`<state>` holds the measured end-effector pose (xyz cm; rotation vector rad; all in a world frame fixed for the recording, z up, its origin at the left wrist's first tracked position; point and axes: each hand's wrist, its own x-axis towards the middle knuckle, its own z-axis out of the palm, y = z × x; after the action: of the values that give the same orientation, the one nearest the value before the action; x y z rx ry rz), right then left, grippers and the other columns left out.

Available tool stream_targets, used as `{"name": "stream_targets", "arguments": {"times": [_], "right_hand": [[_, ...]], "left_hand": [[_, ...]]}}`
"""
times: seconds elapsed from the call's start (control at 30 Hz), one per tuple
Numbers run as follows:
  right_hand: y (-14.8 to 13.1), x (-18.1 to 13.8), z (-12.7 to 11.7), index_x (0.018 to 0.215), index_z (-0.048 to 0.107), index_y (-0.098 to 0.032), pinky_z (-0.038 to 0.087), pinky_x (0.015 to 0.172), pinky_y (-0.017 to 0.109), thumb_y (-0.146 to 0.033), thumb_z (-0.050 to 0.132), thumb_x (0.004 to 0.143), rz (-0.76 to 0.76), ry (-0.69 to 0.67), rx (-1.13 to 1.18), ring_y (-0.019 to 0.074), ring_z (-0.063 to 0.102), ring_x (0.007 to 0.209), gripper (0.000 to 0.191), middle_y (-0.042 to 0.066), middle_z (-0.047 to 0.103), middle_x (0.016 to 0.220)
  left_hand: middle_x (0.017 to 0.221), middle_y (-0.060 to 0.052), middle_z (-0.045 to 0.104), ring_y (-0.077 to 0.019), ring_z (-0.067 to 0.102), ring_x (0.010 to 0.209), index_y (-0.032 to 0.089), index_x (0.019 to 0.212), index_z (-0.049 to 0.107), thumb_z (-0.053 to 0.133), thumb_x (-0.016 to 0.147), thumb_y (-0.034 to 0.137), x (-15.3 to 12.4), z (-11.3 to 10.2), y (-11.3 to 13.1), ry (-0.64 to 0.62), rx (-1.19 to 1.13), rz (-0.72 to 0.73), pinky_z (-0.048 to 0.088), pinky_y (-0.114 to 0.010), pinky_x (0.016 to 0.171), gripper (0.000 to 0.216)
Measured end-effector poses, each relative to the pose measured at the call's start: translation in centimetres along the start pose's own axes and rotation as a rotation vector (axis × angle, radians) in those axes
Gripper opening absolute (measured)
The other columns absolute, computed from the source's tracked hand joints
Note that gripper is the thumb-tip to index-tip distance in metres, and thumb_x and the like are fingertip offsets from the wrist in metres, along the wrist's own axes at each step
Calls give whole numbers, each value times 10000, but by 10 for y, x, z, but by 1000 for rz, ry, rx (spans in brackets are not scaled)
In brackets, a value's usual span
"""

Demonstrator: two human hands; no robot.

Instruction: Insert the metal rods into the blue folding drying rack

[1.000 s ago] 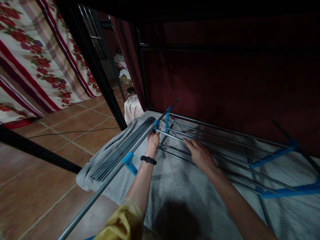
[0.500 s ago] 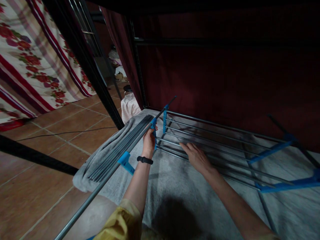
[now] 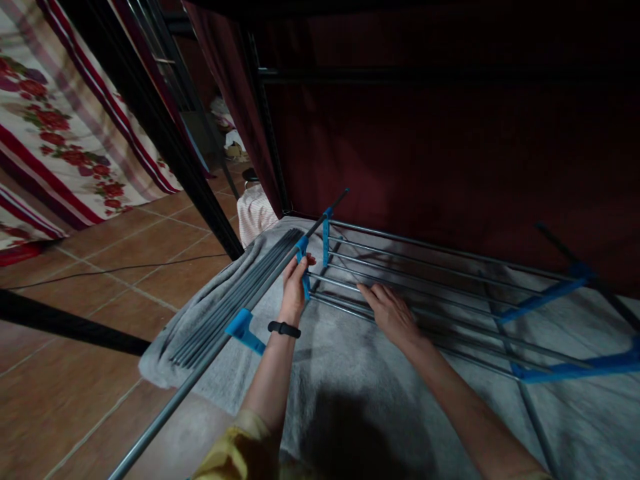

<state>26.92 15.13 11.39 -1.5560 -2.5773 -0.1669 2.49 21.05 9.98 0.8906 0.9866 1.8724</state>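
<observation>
My left hand (image 3: 294, 283), with a black band on its wrist, is closed around a blue plastic bracket (image 3: 305, 283) at the left end of a partly built metal rack. A long grey upright pole (image 3: 200, 370) runs through the bracket's top and slants down toward me. My right hand (image 3: 390, 312) grips a thin metal tube (image 3: 335, 281) of the rack, close to its left end; the palm hides part of the tube. Another blue bracket (image 3: 246, 331) on the pole points toward my left forearm. On the right, two blue brackets (image 3: 575, 368) hold the tubes' far ends.
Several loose grey tubes (image 3: 227, 307) lie bundled on the grey blanket (image 3: 345, 360) left of the pole. Black bed-frame posts (image 3: 165, 140) stand on the left, beyond them a tiled floor (image 3: 145, 260) with a cable and a floral curtain (image 3: 60, 140). A dark red curtain (image 3: 425, 153) hangs behind.
The view has shifted slightly, so most things sit a little farther left. Both hands keep their places on the bracket and the tube.
</observation>
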Motion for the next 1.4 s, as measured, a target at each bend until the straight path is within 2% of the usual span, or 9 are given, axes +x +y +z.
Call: {"name": "stream_targets", "arguments": {"times": [0.1, 0.2, 0.5, 0.9, 1.07, 1.17, 1.27, 1.33, 1.4], "right_hand": [[-1, -1, 1, 1561, 438, -274, 463, 946, 316, -92, 312, 981, -1, 10, -1, 209, 585, 1079, 621, 91, 652, 1186], [0, -1, -1, 1557, 444, -263, 459, 961, 312, -92, 308, 982, -6, 20, 10, 206, 584, 1094, 616, 91, 657, 1202], [1, -1, -4, 1547, 459, -274, 467, 967, 306, -81, 314, 977, 16, 22, 36, 199, 592, 1126, 619, 81, 676, 1238], [9, 9, -13, 1556, 457, -268, 461, 964, 281, -86, 290, 980, 14, -89, 194, 180, 633, 1148, 626, 76, 679, 1287], [14, 15, -13, 1542, 473, -274, 471, 938, 279, -98, 319, 983, 0, -115, 252, 179, 639, 1159, 605, 71, 671, 1331], [12, 10, -10, 1535, 483, -261, 482, 940, 309, -104, 324, 993, 3, -54, 200, 197, 644, 1124, 587, 83, 685, 1302], [4, -6, -1, 1537, 482, -245, 454, 1046, 369, -101, 323, 1001, -46, 97, 103, 231, 597, 1227, 577, 112, 634, 1411], [-3, -19, 11, 1522, 496, -239, 414, 1119, 384, -89, 335, 999, -113, 168, 74, 232, 545, 1317, 567, 109, 586, 1488], [-8, -31, 26, 1504, 510, -223, 391, 1156, 382, -91, 358, 1000, -144, 181, 71, 222, 521, 1354, 542, 102, 581, 1500]], "left_hand": [[911, -68, 734, -225, 687, 962, 176, 956, 750, 740, 791, 540, -6, -7, -9, -7, -19, -49, 472, -390, 1008, 400], [897, -72, 732, -245, 679, 1015, 183, 983, 755, 723, 793, 539, -7, -12, -16, 6, -22, -47, 465, -391, 1020, 405], [876, -63, 690, -223, 641, 933, 195, 880, 742, 736, 784, 510, -2, -16, -27, -13, -35, -10, 473, -360, 973, 329], [903, -50, 687, -197, 625, 890, 182, 983, 761, 717, 827, 453, -2, -17, -35, -17, -71, -27, 477, -324, 907, 316], [931, -57, 704, -210, 641, 930, 183, 999, 758, 684, 859, 428, -2, -17, -37, -21, -42, -21, 482, -339, 931, 291], [954, -74, 729, -239, 664, 995, 180, 1031, 761, 674, 866, 454, -1, -17, -37, -27, -18, -7, 490, -369, 974, 332], [1077, -87, 752, -262, 670, 1125, 203, 1106, 756, 635, 895, 493, -4, -21, -40, 35, 12, 50, 487, -395, 1040, 379], [1203, -67, 741, -253, 645, 1222, 244, 1146, 750, 615, 914, 447, -11, -26, -45, 109, 84, 98, 467, -388, 1093, 337], [1266, -39, 729, -240, 623, 1268, 274, 1162, 745, 595, 915, 343, -21, -32, -52, 159, 200, 111, 446, -386, 1136, 297]]}}
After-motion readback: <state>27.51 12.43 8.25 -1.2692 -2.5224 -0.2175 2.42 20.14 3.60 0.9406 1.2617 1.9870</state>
